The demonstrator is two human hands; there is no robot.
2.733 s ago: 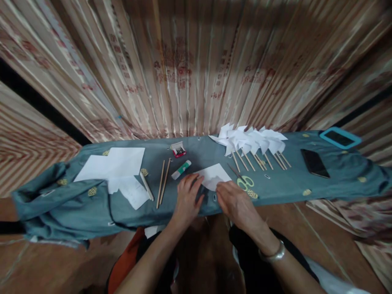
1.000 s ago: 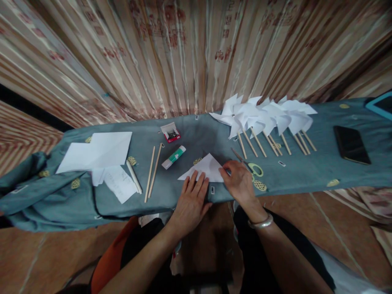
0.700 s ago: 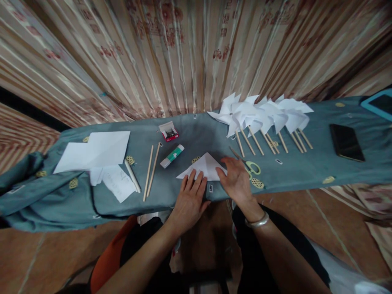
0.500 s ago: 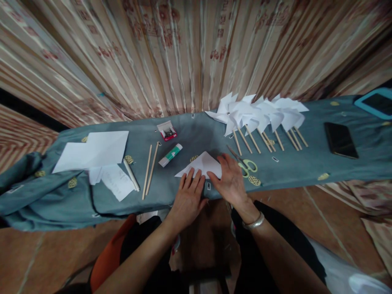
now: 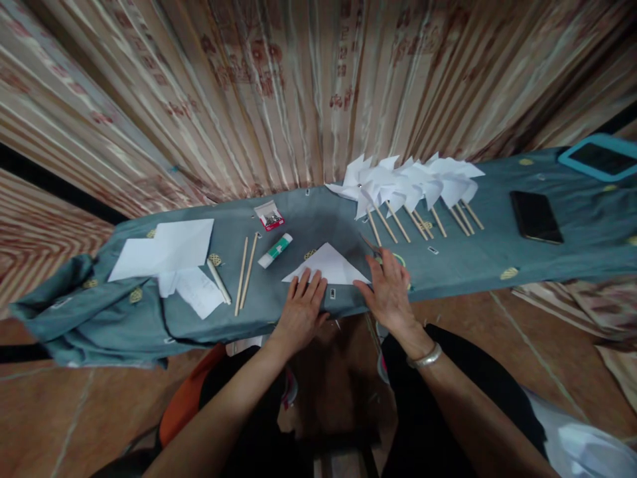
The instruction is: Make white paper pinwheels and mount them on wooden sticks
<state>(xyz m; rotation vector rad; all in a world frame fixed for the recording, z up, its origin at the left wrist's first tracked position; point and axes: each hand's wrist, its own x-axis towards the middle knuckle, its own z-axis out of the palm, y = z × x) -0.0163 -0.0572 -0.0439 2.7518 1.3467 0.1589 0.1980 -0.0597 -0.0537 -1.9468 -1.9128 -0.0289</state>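
Observation:
A white sheet of paper folded into a triangle point(image 5: 332, 263) lies on the table, its long edge toward me. My left hand point(image 5: 300, 312) rests on its lower left part, fingers stretched out flat. At the right corner is my right hand point(image 5: 391, 292), its thumb near the paper's tip. The fingers of that hand are apart and reach over the scissors point(image 5: 399, 259), whose green handles they partly cover. The scissors' blades point away to the upper left. A silver bangle circles my right wrist.
Behind lie white paper pinwheels point(image 5: 413, 186) on wooden sticks. Left are a glue stick point(image 5: 275, 250), a box of pins point(image 5: 269, 216), two wooden sticks point(image 5: 247, 275), a white pen-like stick point(image 5: 217, 281) and paper sheets point(image 5: 182, 242). A phone point(image 5: 536, 216) and blue-framed tablet point(image 5: 602, 157) lie right.
My right hand has moved right, off the folded paper and onto the scissors. More of the triangle's right side now shows. My left hand stays on the paper. The view has shifted slightly.

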